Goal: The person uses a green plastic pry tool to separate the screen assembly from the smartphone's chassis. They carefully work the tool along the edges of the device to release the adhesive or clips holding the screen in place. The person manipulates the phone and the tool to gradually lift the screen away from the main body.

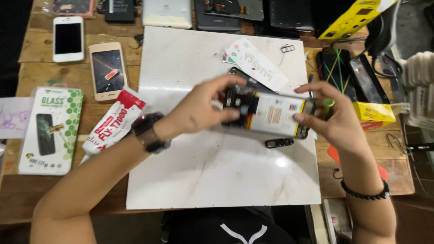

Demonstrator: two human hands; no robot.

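Both hands are gripping the opened phone point(266, 115) mid-frame: left hand point(199, 108) pinching its top, right hand point(337, 119) clamping the bottom over the white slab point(217, 176).

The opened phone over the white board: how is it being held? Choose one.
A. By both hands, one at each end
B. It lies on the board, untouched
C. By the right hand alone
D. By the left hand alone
A: the left hand grips one end of the opened phone and the right hand grips the other, holding it above the white board.
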